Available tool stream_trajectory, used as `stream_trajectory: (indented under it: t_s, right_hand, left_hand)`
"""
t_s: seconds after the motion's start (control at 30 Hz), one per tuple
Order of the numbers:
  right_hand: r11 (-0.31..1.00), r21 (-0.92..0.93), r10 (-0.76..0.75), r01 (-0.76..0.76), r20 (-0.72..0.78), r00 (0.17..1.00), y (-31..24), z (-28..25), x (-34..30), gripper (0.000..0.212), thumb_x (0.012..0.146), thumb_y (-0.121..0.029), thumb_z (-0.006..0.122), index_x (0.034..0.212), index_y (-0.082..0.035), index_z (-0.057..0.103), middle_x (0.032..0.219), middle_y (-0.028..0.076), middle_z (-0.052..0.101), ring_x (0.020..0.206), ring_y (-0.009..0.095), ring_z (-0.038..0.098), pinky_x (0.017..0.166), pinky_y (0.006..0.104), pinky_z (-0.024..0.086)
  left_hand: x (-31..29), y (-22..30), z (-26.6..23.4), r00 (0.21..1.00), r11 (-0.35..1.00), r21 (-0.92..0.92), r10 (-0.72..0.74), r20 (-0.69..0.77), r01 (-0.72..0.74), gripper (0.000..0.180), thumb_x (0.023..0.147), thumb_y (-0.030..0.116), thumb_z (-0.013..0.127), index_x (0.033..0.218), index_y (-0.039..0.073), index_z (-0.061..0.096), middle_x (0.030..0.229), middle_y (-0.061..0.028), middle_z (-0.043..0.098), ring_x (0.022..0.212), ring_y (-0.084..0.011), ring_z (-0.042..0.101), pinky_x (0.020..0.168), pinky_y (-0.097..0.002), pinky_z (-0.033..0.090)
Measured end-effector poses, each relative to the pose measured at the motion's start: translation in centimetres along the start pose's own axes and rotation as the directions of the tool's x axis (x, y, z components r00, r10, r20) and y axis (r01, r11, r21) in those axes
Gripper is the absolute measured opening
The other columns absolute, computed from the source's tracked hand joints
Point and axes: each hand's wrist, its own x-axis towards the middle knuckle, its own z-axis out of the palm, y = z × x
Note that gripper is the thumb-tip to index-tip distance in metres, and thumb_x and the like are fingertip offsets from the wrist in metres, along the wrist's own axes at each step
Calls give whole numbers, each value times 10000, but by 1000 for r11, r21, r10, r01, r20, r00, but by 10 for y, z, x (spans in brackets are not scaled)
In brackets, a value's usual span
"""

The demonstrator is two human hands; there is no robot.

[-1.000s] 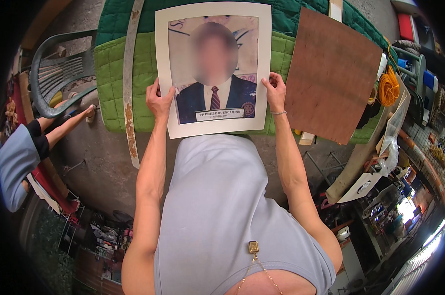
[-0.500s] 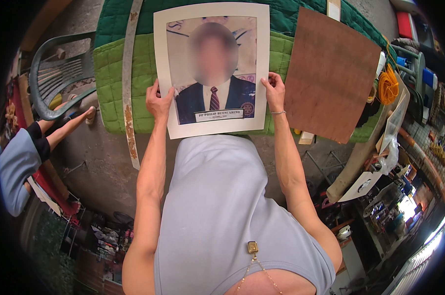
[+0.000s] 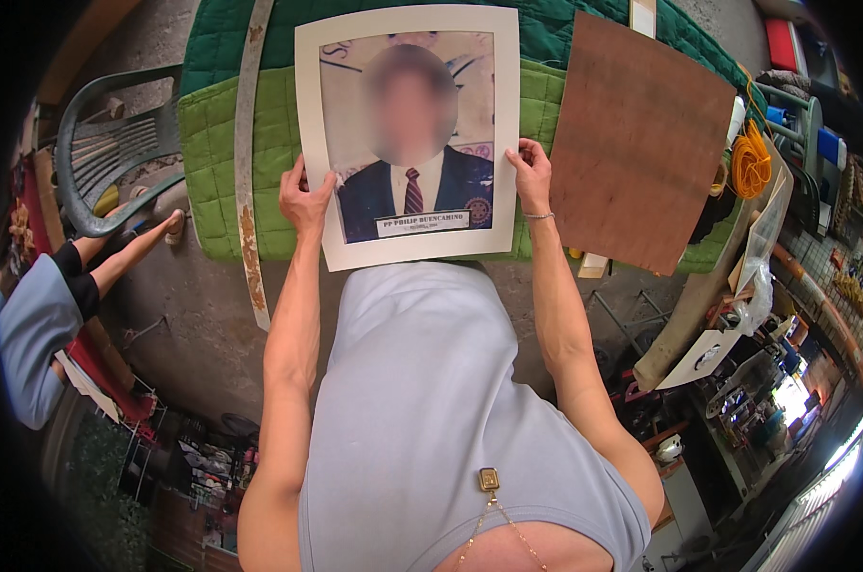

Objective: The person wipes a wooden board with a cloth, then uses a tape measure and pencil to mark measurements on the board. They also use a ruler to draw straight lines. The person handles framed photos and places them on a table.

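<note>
Between my two hands is a portrait photo (image 3: 412,205) of a person in a dark suit and striped tie, with a wide white mat border around it. My left hand (image 3: 306,198) pinches the mat's left edge, thumb on the front and fingers behind. On the opposite edge, my right hand (image 3: 531,179) grips the mat the same way; its wrist wears a thin bracelet. The matted photo is held over a green quilted cloth (image 3: 212,172), close to the cloth's near edge. A brown wooden board (image 3: 641,143) lies right of my right hand.
A long worn flat strip (image 3: 246,153) crosses the cloth at left. Beyond it stands a dark plastic chair (image 3: 117,148), with a seated person (image 3: 41,324) nearby. Orange cord (image 3: 751,162) hangs at the right edge, near a clear plastic bag (image 3: 760,296) and cluttered shelves.
The matted photo sits very slightly further left in view, still held by both hands. The seated person's legs have shifted a little. Otherwise the scene looks the same.
</note>
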Motion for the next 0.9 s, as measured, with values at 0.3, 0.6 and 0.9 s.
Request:
stream_trajectory:
  t_s: [0.3, 0.6, 0.9]
  right_hand:
    - [996, 92, 16, -15, -10, 1000, 1, 3, -1, 236, 823, -115, 733, 1015, -18, 638, 753, -60, 529, 684, 43, 464, 620, 196, 403]
    - [999, 40, -7, 8, -19, 1000, -2, 4, -3, 255, 830, -145, 735, 1025, -11, 642, 748, -55, 530, 674, 47, 459, 616, 200, 411]
    - [998, -50, -35, 32, -63, 997, -6, 8, -8, 275, 836, -170, 728, 1037, -6, 637, 736, -46, 529, 666, 53, 460, 602, 210, 420]
  left_hand:
    - [0, -4, 4, 999, 999, -46, 23, -33, -24, 571, 605, 260, 806, 1140, 88, 706, 735, -4, 541, 566, -138, 501, 552, -295, 455]
    - [-1, -4, 3, 1000, 999, 31, -15, -4, 15, 589, 606, 287, 809, 1154, 100, 703, 760, 4, 551, 591, -134, 500, 573, -298, 459]
    - [-2, -4, 3, 999, 997, 55, -46, 24, 45, 606, 602, 314, 823, 1167, 136, 700, 816, 11, 572, 622, -143, 501, 594, -314, 461]
